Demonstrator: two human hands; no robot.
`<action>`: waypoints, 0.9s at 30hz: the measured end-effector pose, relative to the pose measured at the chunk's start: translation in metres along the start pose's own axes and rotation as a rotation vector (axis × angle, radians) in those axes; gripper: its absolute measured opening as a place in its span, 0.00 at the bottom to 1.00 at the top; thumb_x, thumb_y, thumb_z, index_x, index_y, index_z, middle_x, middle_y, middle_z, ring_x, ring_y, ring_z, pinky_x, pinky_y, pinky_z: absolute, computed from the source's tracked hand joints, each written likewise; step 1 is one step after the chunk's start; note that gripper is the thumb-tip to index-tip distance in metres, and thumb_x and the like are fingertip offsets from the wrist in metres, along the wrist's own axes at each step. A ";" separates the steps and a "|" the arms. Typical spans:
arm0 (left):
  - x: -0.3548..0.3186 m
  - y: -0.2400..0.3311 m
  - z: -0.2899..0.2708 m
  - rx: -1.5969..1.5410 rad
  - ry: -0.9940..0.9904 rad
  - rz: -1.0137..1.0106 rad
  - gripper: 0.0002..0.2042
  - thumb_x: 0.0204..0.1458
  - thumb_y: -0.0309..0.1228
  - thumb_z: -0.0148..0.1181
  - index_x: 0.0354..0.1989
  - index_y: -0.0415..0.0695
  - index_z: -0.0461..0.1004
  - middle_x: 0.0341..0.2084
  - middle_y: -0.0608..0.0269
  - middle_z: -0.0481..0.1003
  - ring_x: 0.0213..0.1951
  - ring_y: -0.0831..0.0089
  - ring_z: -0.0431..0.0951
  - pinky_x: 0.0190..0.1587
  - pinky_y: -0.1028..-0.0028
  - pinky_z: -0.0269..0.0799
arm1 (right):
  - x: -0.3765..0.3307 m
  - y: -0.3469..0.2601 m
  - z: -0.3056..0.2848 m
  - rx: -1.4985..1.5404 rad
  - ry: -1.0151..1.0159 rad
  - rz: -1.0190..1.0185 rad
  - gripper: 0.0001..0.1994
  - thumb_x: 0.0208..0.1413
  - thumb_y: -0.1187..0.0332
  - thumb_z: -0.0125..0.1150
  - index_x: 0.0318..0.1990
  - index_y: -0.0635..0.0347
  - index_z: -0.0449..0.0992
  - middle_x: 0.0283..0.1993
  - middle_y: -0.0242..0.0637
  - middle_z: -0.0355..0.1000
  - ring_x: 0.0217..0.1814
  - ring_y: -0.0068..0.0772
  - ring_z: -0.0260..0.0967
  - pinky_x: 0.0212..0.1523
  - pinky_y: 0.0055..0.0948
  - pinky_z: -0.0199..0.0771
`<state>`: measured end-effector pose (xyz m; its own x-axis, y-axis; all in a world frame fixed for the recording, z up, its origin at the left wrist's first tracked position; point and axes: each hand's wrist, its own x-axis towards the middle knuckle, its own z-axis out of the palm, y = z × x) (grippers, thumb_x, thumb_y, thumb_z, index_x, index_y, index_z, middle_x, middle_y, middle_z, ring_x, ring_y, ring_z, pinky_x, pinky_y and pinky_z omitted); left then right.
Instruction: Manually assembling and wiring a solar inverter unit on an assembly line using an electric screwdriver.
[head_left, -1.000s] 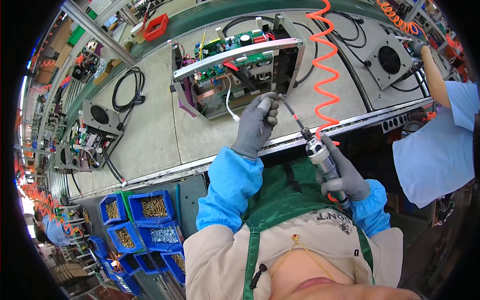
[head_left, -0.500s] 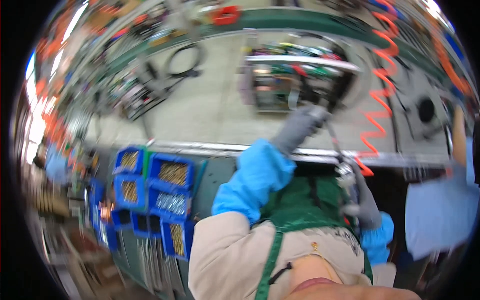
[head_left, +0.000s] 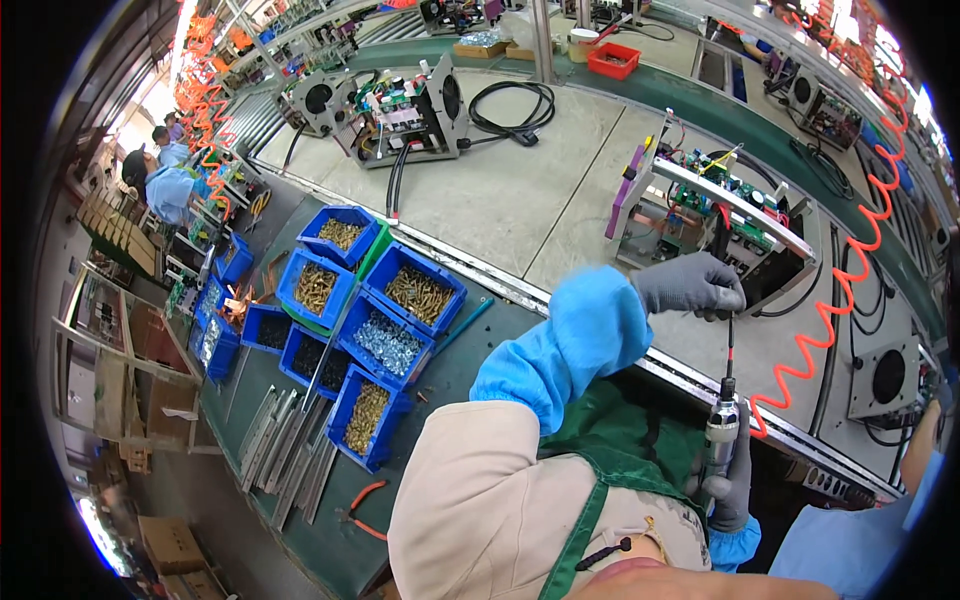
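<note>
My right hand [head_left: 738, 488], in a grey glove, grips an air screwdriver [head_left: 721, 435] with a metal body, its long bit pointing away from me. At the bit's tip, the fingers of my left hand [head_left: 690, 285], also gloved in grey, are pinched together. Whatever lies between those fingertips is too small or hidden to make out. Just beyond my left hand stands an open device chassis [head_left: 735, 205] with green circuit boards, a light metal top bar and black cables.
Blue bins [head_left: 415, 290] of screws and metal fittings stand on the green side table, near metal strips [head_left: 290, 440] and orange-handled pliers [head_left: 365, 510]. A second chassis [head_left: 400, 115] sits far left. An orange coiled hose [head_left: 835, 310] hangs at right, beside another person's sleeve [head_left: 850, 535].
The view has swung left and sharpened from blur, so the bins and chassis appear farther right. My left fingers are now pinched at the bit's tip; my right hand still holds the screwdriver.
</note>
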<state>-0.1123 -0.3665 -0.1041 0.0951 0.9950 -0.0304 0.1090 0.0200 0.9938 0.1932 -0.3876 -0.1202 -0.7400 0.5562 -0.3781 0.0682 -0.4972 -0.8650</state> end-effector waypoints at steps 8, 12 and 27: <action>0.037 -0.031 0.060 -0.938 0.212 0.084 0.12 0.57 0.38 0.56 0.41 0.44 0.78 0.27 0.69 0.75 0.24 0.83 0.68 0.25 0.79 0.63 | 0.007 0.010 -0.003 0.117 0.058 -0.148 0.63 0.28 0.62 0.79 0.73 0.38 0.38 0.29 0.37 0.68 0.19 0.30 0.70 0.18 0.27 0.77; 0.018 -0.004 0.032 -0.280 0.426 0.024 0.18 0.60 0.43 0.50 0.48 0.42 0.75 0.36 0.65 0.78 0.34 0.79 0.73 0.35 0.75 0.68 | 0.017 -0.002 -0.004 0.128 0.031 -0.085 0.61 0.25 0.73 0.65 0.73 0.38 0.38 0.39 0.46 0.68 0.27 0.36 0.72 0.25 0.32 0.79; 0.116 0.054 -0.011 1.048 0.255 0.164 0.14 0.51 0.30 0.57 0.47 0.57 0.77 0.39 0.58 0.77 0.46 0.58 0.76 0.47 0.63 0.72 | 0.031 -0.049 0.007 0.112 0.138 -0.184 0.52 0.36 0.73 0.58 0.73 0.44 0.41 0.34 0.44 0.68 0.21 0.32 0.69 0.23 0.29 0.74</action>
<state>-0.1062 -0.2485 -0.0526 -0.0092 0.9713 0.2375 0.9143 -0.0881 0.3953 0.1629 -0.3506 -0.0872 -0.6346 0.7256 -0.2661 -0.1391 -0.4459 -0.8842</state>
